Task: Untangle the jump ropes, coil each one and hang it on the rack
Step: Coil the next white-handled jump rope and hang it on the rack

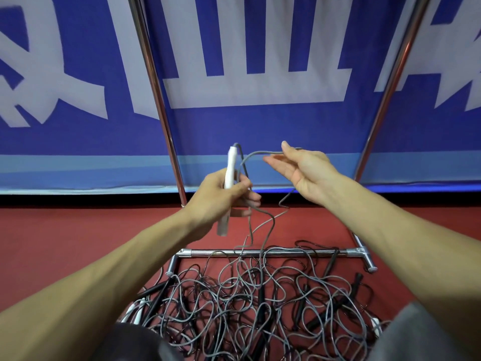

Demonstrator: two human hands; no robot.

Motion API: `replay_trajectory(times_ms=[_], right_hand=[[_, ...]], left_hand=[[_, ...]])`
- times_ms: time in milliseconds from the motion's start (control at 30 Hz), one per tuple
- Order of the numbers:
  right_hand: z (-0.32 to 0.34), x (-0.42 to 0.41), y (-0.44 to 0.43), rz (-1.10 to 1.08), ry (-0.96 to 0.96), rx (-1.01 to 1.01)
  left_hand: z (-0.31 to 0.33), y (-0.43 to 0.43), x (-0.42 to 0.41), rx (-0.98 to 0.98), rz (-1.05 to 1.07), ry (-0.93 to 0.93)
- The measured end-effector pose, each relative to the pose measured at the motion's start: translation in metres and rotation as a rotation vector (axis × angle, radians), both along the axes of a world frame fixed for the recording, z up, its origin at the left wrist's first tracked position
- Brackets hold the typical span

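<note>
Before blue banner [234,131], rope [260,152] over right fingers [278,164]

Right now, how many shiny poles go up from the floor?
2: the left pole rises behind the left hand; the right pole rises beyond the right hand.

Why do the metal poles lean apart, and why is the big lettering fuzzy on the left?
Head view: the wide-angle lens splays the left rack pole and right rack pole outward and stretches the forearms; the banner lettering smears at far left, likely motion blur, while the left hand gripping the white handle looks sharp; a reddish glint runs down the right rack pole.
</note>
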State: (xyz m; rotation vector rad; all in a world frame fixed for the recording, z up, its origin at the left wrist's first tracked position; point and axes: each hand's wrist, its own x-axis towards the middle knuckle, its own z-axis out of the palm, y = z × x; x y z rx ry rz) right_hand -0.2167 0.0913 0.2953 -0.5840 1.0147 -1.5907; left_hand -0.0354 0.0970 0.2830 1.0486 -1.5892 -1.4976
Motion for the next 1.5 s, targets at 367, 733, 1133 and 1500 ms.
replay_trajectory(times_ms=[367, 733, 1133, 1500], right_hand=[[-0.024, 0.021, 0.014, 0.754, 1.065, 0.290], [-0.006, 0.021, 0.008, 0.362, 0.477, 0.162], [0.008, 0.000, -0.003, -0.172, -0.096, -0.013], [-0.012, 0.018, 0.001, 0.173, 0.479, 0.196]], left_hand=[[0.028, -0.018, 0.015, 0.174, 0.308, 0.692], [-0.001, -0.030, 0.020, 0.240, 0.346, 0.445], [-0.008, -0.001, 0.007, 0.047, -0.244, -0.271], [0.016, -0.010, 0.005, 0.131, 0.082, 0.289]])
